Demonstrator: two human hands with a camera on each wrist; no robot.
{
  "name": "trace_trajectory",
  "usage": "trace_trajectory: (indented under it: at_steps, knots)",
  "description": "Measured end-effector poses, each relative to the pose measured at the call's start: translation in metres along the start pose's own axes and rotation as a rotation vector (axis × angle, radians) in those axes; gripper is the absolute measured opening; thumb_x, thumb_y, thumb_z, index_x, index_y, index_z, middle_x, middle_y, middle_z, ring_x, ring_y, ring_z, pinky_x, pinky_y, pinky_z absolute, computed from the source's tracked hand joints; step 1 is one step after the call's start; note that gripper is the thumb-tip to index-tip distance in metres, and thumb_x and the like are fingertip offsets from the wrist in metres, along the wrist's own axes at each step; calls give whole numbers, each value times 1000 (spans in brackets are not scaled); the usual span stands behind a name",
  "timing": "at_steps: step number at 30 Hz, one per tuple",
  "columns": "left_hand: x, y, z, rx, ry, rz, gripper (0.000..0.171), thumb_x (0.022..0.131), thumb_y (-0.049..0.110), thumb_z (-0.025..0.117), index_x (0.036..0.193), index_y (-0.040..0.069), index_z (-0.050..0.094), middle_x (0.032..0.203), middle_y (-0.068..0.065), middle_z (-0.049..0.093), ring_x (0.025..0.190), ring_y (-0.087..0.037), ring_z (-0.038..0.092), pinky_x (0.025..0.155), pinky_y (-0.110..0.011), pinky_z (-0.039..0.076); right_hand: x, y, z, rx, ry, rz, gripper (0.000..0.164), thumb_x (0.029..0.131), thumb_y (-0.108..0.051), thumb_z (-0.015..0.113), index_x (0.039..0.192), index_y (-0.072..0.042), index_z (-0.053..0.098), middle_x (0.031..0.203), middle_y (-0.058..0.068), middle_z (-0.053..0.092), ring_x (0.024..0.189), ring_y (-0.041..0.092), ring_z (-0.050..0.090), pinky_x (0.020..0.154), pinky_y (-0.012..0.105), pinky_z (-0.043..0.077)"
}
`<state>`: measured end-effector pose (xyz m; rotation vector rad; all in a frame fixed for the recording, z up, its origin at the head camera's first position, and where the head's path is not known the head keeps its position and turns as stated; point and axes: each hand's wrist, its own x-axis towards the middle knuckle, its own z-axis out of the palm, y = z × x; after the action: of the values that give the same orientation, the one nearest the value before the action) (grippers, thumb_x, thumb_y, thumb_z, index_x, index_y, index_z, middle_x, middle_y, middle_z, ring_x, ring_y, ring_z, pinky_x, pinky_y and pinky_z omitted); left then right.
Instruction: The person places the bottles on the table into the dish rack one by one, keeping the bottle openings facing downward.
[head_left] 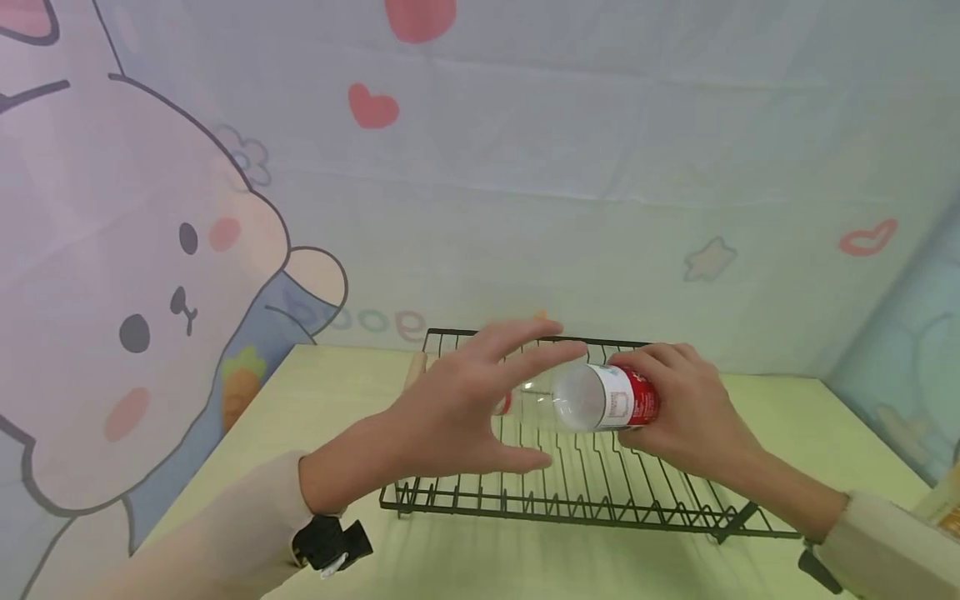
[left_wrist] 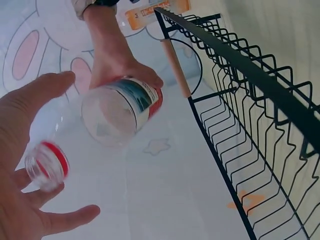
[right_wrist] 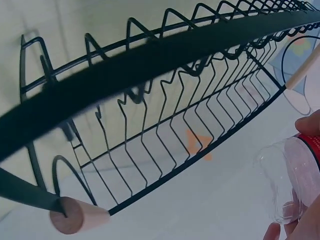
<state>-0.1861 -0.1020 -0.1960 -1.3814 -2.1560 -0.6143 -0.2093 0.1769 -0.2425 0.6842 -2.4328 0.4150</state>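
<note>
My right hand (head_left: 678, 408) grips a clear plastic bottle (head_left: 581, 398) around its red-and-white label, near the base. The bottle lies roughly level above the rack, its neck pointing left. Around the neck end, my left hand (head_left: 480, 392) is spread wide, thumb below and fingers above. In the left wrist view the uncapped neck (left_wrist: 47, 165) shows a red ring and overlaps the left fingers; whether they touch I cannot tell. The right wrist view catches only the clear part of the bottle (right_wrist: 285, 175) and some right fingertips (right_wrist: 310, 122).
Below the hands stands a black wire dish rack (head_left: 540, 502) with wooden handles (left_wrist: 176, 67), on a pale green table (head_left: 330, 392). An orange-labelled bottle (left_wrist: 145, 16) shows beyond the right arm. A patterned cloth (head_left: 525, 167) hangs behind the table.
</note>
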Motion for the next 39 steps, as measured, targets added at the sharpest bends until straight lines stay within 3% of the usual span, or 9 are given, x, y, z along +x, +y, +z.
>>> trace_trajectory:
  at_steps: [4, 7, 11, 15, 20, 25, 30, 34, 39]
  knots:
    - [5, 2, 6, 90, -67, -24, 86, 68, 33, 86, 143, 23, 45, 144, -2, 43, 134, -22, 40, 88, -34, 53, 6, -7, -1, -63, -51, -11, 69, 53, -19, 89, 117, -20, 63, 109, 2, 60, 103, 25, 48, 81, 49, 43]
    - [7, 2, 9, 141, -130, -86, 86, 70, 32, 85, 145, 25, 42, 143, -4, 46, 126, -24, 49, 86, -36, 54, 10, -10, -1, -104, -65, -36, 69, 54, -21, 88, 118, -19, 62, 110, 4, 60, 105, 26, 48, 81, 49, 43]
    - [6, 2, 13, 170, -189, -169, 82, 72, 29, 83, 143, 23, 44, 133, -3, 54, 102, -18, 62, 70, -28, 54, 13, -13, -2, -134, -48, -70, 67, 56, -20, 88, 118, -19, 62, 110, 4, 60, 104, 26, 48, 79, 46, 41]
    - [2, 1, 15, 167, -185, -214, 74, 74, 27, 82, 140, 19, 48, 124, -1, 60, 81, -11, 61, 58, -19, 47, 16, -14, -3, -148, -27, -95, 67, 56, -20, 87, 119, -19, 63, 111, 5, 60, 105, 27, 48, 78, 46, 39]
    - [-4, -2, 19, 180, -143, -280, 76, 76, 32, 79, 142, 15, 46, 126, -3, 61, 76, -12, 61, 53, -18, 44, 22, -16, -6, -148, 37, -154, 68, 56, -15, 87, 119, -19, 63, 113, 8, 59, 106, 30, 48, 78, 47, 37]
    - [-6, -6, 22, 145, -116, -388, 78, 76, 35, 77, 143, 16, 42, 126, -3, 61, 72, -11, 57, 52, -20, 43, 30, -19, -12, -134, 120, -228, 69, 55, -9, 87, 120, -18, 63, 114, 9, 59, 108, 32, 48, 79, 49, 36]
    - [-7, -12, 23, 12, -67, -494, 75, 73, 33, 77, 137, 17, 42, 121, -2, 61, 74, -12, 57, 53, -22, 46, 36, -25, -18, -114, 186, -271, 72, 55, -5, 86, 122, -19, 63, 125, 11, 56, 117, 35, 45, 86, 52, 34]
    - [-10, -17, 26, -190, 23, -597, 72, 71, 27, 79, 133, 19, 43, 120, -2, 60, 86, -18, 62, 57, -25, 50, 41, -31, -22, -90, 249, -277, 80, 58, -5, 85, 131, -20, 57, 139, 14, 47, 128, 36, 37, 89, 54, 32]
    - [-16, -26, 29, -469, 157, -697, 71, 75, 23, 80, 134, 22, 42, 122, -1, 57, 94, -21, 62, 66, -29, 55, 38, -37, -25, 30, 335, -179, 87, 65, -13, 83, 143, -17, 45, 146, 12, 41, 131, 35, 33, 96, 57, 31]
